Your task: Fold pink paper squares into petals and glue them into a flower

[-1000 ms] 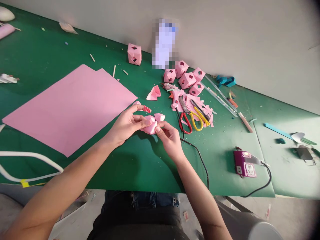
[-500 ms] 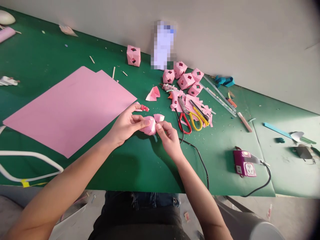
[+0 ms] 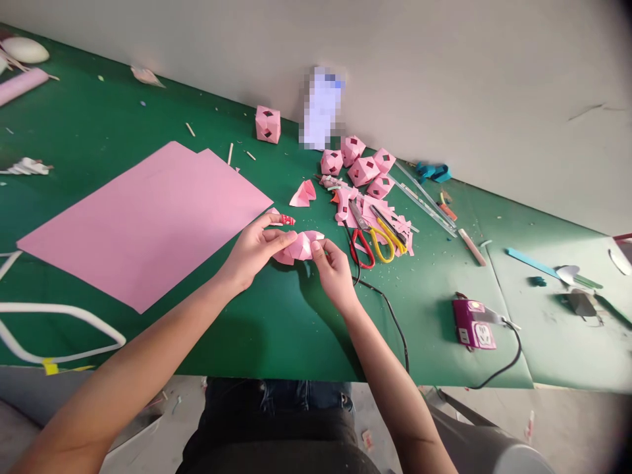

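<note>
A small folded pink paper piece [image 3: 299,247] is pinched between both hands just above the green table [image 3: 276,329]. My left hand [image 3: 254,250] grips its left side with thumb and fingers. My right hand [image 3: 333,270] holds its right side, fingertips on a raised flap. A tiny red-and-white item [image 3: 287,220] lies just beyond my left fingers. Large pink paper sheets [image 3: 148,220] lie to the left of the hands.
Several folded pink paper cubes [image 3: 363,168] sit near the wall, one cube [image 3: 268,124] apart. Red scissors [image 3: 359,238], yellow scissors [image 3: 388,238] and a pink glue gun [image 3: 344,201] lie among scraps. A purple power socket [image 3: 471,324] with black cord is right; a white tube [image 3: 64,329] left.
The view has shifted slightly. My hands stay together on the pink piece, and my right fingers have pressed its flap closer to the body.
</note>
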The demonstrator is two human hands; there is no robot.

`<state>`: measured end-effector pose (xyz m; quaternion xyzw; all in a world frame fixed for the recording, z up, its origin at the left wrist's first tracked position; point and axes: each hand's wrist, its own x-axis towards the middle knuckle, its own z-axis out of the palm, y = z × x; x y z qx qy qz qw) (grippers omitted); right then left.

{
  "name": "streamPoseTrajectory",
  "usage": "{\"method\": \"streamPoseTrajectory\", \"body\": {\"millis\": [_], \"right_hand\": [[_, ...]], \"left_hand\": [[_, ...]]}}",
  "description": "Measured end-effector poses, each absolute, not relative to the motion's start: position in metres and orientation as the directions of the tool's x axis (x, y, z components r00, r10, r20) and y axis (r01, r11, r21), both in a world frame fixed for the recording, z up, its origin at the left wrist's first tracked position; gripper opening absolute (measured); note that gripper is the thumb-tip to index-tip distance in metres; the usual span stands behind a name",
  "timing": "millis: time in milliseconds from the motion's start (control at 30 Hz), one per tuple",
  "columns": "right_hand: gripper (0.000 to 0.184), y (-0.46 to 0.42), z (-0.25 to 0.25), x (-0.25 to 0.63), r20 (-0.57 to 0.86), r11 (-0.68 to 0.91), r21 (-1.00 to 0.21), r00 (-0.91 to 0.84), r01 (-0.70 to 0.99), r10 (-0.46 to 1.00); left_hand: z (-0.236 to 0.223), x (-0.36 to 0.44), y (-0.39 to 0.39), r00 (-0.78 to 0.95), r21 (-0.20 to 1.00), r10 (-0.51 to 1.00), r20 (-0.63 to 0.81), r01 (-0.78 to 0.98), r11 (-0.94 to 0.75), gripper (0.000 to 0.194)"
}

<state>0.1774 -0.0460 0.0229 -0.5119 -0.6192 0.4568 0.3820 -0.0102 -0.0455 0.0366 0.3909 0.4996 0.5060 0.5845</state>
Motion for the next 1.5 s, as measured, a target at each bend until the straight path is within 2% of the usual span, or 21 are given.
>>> {"method": "streamPoseTrajectory", "body": {"millis": [100,233,333,433,533,600,767,900,1033,1200,1400,1500], "right_hand": [[0.048,-0.04,0.024,0.181,0.014,0.054,-0.964,-0.152,0.261,0.988],[0.04,-0.009,0.027,0.185,0.102,0.147,-0.888,-0.124,0.436,0.987],[0.029,0.026,0.025,0.178,0.152,0.258,-0.723,-0.216,0.64,0.964],[0.026,0.051,0.022,0.166,0.106,0.303,-0.539,-0.294,0.786,0.95],[0.028,0.062,0.02,0.161,0.052,0.352,-0.392,-0.361,0.85,0.931],[0.029,0.066,0.022,0.162,0.043,0.383,-0.361,-0.395,0.85,0.918],[0.015,0.081,0.036,0.167,0.145,0.367,-0.408,-0.337,0.836,0.93],[0.022,0.095,0.04,0.16,0.204,0.37,-0.376,-0.313,0.85,0.928],[0.026,0.104,0.033,0.153,0.188,0.387,-0.345,-0.341,0.855,0.921],[0.016,0.108,0.027,0.15,0.164,0.376,-0.366,-0.339,0.851,0.926],[0.014,0.107,0.027,0.148,0.078,0.316,-0.535,-0.327,0.783,0.942],[0.026,0.098,0.033,0.153,0.089,0.267,-0.661,-0.281,0.701,0.956]], "left_hand": [[0.036,-0.009,-0.045,-0.073,0.966,0.985,-0.153,-0.22,0.134,0.046],[0.037,-0.01,-0.043,-0.171,0.975,0.981,-0.095,-0.216,0.057,0.04],[0.039,-0.011,-0.042,-0.237,0.979,0.967,-0.089,-0.199,0.042,0.035],[0.041,-0.011,-0.042,-0.283,0.979,0.955,-0.093,-0.203,0.035,0.033],[0.045,-0.012,-0.043,-0.31,0.976,0.945,-0.102,-0.215,0.035,0.032],[0.047,-0.012,-0.043,-0.317,0.974,0.941,-0.114,-0.221,0.044,0.032],[0.049,-0.011,-0.044,-0.302,0.968,0.944,-0.134,-0.245,0.059,0.028],[0.048,-0.011,-0.044,-0.287,0.969,0.948,-0.135,-0.237,0.067,0.027],[0.047,-0.012,-0.044,-0.287,0.969,0.948,-0.138,-0.237,0.07,0.028],[0.048,-0.012,-0.044,-0.276,0.968,0.95,-0.148,-0.239,0.082,0.028],[0.045,-0.012,-0.043,-0.271,0.967,0.951,-0.147,-0.242,0.08,0.028],[0.044,-0.013,-0.043,-0.292,0.973,0.947,-0.137,-0.22,0.073,0.029]]}}
